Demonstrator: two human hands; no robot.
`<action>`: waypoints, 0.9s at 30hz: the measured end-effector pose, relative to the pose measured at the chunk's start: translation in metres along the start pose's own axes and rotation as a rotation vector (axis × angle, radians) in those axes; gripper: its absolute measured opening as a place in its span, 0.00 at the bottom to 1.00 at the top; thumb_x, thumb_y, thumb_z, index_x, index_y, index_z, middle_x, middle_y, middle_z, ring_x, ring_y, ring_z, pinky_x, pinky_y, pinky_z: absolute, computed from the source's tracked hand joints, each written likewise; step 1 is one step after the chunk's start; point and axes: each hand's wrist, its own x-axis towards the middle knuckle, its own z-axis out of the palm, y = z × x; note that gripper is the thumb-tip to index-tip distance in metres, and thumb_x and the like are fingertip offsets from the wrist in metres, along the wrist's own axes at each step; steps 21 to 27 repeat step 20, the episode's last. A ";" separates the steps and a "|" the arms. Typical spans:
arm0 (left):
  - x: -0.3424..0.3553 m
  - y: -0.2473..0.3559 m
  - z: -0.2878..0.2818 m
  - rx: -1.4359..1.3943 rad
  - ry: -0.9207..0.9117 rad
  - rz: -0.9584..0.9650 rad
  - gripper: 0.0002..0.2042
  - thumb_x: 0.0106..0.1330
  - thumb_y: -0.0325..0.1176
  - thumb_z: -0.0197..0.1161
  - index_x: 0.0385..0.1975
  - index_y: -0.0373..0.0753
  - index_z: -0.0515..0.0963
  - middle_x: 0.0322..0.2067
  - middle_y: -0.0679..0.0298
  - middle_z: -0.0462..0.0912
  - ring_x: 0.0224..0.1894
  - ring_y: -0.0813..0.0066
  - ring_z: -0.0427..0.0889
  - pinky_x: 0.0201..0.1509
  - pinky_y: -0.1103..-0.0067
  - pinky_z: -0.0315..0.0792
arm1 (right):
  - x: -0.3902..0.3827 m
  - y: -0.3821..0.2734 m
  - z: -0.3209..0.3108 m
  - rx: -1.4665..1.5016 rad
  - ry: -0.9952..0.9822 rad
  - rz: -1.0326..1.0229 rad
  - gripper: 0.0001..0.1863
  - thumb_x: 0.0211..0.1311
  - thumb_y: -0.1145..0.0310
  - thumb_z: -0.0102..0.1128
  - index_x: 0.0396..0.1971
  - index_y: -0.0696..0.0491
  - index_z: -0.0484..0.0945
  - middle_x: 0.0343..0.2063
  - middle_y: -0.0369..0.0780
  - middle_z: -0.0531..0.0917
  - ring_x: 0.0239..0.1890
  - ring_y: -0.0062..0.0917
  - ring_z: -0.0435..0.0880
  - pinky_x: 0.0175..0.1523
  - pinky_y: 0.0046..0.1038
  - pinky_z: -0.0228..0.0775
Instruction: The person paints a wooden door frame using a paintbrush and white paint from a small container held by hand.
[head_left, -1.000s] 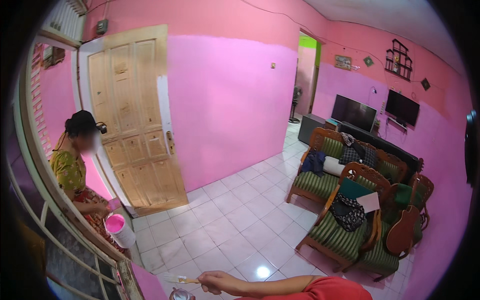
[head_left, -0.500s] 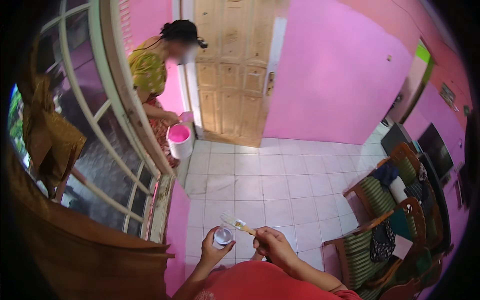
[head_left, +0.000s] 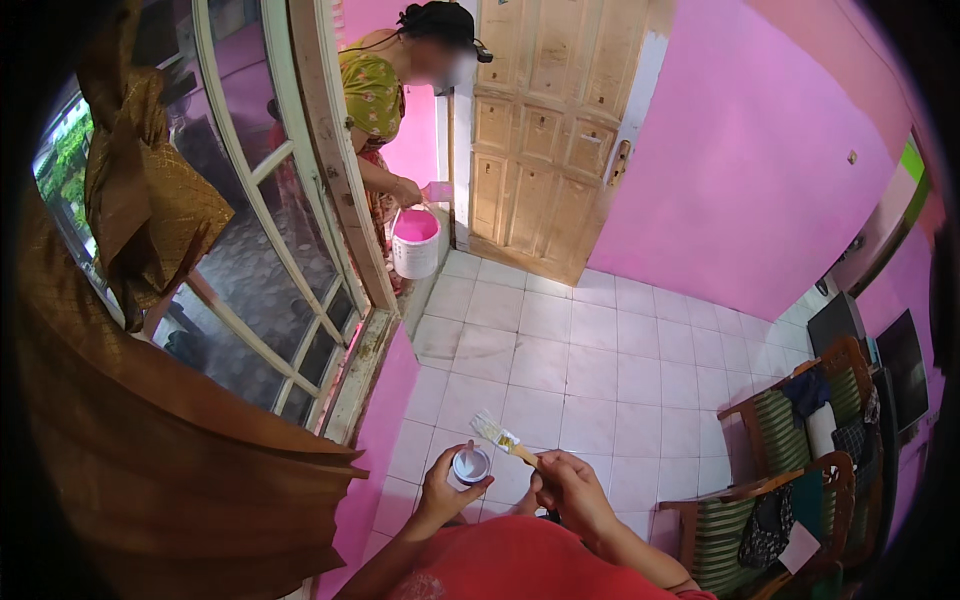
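Note:
My left hand (head_left: 445, 492) is wrapped round a small can of white paint (head_left: 471, 465), held upright in front of me. A short stick-like thing shows at the can's far rim; I cannot make out what it is. In my right hand (head_left: 575, 488) is a paintbrush (head_left: 507, 440), gripped by its light wooden handle. Its white-coated bristles point up and to the left, just beyond the can and apart from it.
At the window frame (head_left: 350, 170) another person (head_left: 375, 110) holds a white bucket of pink paint (head_left: 415, 240). A wooden door (head_left: 540, 140) stands behind. Striped chairs (head_left: 725, 550) with clothes are on the right, a brown curtain (head_left: 200, 460) on the left. Pale tiles (head_left: 590, 390) cover the floor.
My view has turned left, so the room has shifted rightward in it. Can and paintbrush stay in my hands, the bristles now a bit more upright. The other person still holds the bucket.

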 end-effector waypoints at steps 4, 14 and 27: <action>-0.002 0.001 -0.003 0.003 0.016 -0.015 0.35 0.55 0.32 0.84 0.60 0.30 0.73 0.53 0.53 0.84 0.56 0.67 0.84 0.61 0.72 0.78 | 0.004 0.003 0.002 -0.003 -0.005 0.009 0.13 0.79 0.60 0.52 0.46 0.54 0.79 0.27 0.34 0.82 0.21 0.17 0.71 0.22 0.19 0.58; 0.003 -0.006 -0.001 0.010 0.023 -0.024 0.36 0.52 0.41 0.85 0.58 0.32 0.74 0.53 0.51 0.86 0.56 0.57 0.86 0.59 0.69 0.80 | 0.000 0.000 0.006 0.028 0.023 -0.004 0.14 0.79 0.64 0.52 0.49 0.59 0.79 0.26 0.38 0.82 0.21 0.20 0.71 0.29 0.22 0.64; 0.004 -0.009 -0.002 0.032 -0.010 -0.014 0.37 0.54 0.43 0.85 0.59 0.32 0.74 0.55 0.49 0.85 0.56 0.56 0.86 0.59 0.69 0.80 | 0.003 0.003 0.005 0.034 0.041 0.004 0.14 0.78 0.64 0.52 0.49 0.60 0.79 0.26 0.38 0.83 0.21 0.21 0.72 0.29 0.21 0.64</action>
